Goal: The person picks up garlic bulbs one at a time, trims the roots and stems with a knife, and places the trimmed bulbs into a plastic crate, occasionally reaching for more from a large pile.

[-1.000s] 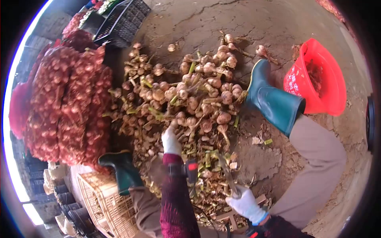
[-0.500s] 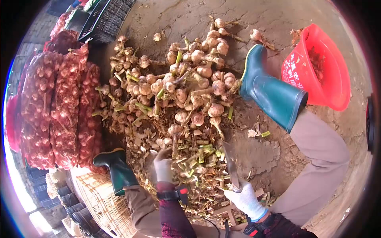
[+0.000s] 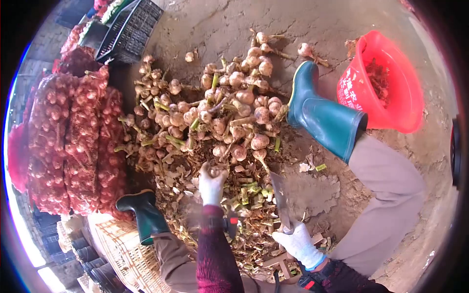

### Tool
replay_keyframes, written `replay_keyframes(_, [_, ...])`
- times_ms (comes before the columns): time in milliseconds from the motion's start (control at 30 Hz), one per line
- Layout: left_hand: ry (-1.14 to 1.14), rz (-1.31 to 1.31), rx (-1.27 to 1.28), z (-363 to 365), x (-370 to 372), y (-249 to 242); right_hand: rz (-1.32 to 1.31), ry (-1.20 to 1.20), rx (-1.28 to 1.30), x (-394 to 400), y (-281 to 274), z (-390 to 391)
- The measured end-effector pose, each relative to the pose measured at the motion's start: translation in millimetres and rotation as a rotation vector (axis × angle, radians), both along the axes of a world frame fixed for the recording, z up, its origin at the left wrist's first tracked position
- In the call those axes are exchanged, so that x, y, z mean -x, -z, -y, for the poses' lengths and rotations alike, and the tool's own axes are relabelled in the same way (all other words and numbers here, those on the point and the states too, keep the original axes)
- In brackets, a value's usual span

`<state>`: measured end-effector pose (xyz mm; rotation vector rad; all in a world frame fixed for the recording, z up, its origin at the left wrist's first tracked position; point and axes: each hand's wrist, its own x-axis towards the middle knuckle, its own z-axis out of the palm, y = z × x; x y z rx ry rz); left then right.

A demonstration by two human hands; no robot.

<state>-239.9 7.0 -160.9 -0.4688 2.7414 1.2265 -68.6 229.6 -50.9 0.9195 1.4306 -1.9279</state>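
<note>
On the brown floor [image 3: 312, 195], between the right boot [image 3: 322, 115] and the left boot [image 3: 146, 217], I can see a big heap of garlic [image 3: 205, 116], watching from far away through the head camera. The left hand [image 3: 213, 185], in a white glove, is the nearer one. The heap starts just past its fingertips and spreads out to both sides. Its fingers are curled in. Something pale brown shows between them, but I can't tell if it is a bulb in the grasp or just a dirty glove.

The right hand [image 3: 296, 242] is lower and over to the right, so it is farther from the heap. Its fingers are wrapped round the near end of a knife [image 3: 280, 200]. The long blade points away from the person and leans a little to the left. One bulb with a stem [image 3: 260, 154] lies ahead of the tip, and its stem runs back toward the blade, nearly in line with it. I can't tell if they touch. Cut bits [image 3: 249, 193] lie between the hands.
</note>
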Motion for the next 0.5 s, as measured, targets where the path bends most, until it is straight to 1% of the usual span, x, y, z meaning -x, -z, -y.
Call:
replay_keyframes(67, [-0.198, 0.052, -0.595, -9, -25, -38, -0.075, -0.053, -0.029, -7, 2, -1])
replay_keyframes(100, [-0.222, 0.082, -0.715, -11, -42, -55, -0.042, -0.096, -0.015, -1, -14, -7])
replay_keyframes(133, [-0.256, 0.112, -0.832, -12, -61, -75, -0.163, -0.167, -0.103, -11, -5, -8])
replay_keyframes(167, [-0.214, 0.079, -0.926, -22, -81, -103, -0.215, -0.199, -0.095, -14, -5, -8])
replay_keyframes(200, [-0.241, 0.039, -0.887, -25, -100, -115, -0.266, -0.228, -0.086, -15, -8, -9])
replay_keyframes(267, [-0.128, 0.027, -0.856, -28, -131, -151, -0.496, -0.485, -0.353, -12, -26, -10])
replay_keyframes(300, [-0.117, 0.034, -0.907, -22, -149, -152, -0.661, -0.518, -0.471, -14, -32, -7])
replay_keyframes(333, [-0.175, 0.091, -0.916, -25, -164, -174, -0.832, -0.544, -0.587, -16, -37, -4])
replay_keyframes(367, [-0.151, 0.112, -0.838, -21, -176, -181, -0.898, -0.672, -0.678, -17, -49, -4])
replay_keyframes(400, [-0.127, 0.135, -0.759, -14, -188, -187, -0.899, -0.677, -0.667, -23, -52, -1])
replay_keyframes(433, [-0.217, 0.129, -0.88, 1, -205, -178, -0.955, -0.71, -0.656, -28, -54, 3])
replay_keyframes(467, [-0.221, 0.124, -0.876, 10, -219, -171, -1.014, -0.739, -0.648, -33, -56, 7])
replay_keyframes(500, [-0.182, 0.019, -0.824, 10, -225, -175, -1.033, -0.777, -0.664, -37, -58, 11])
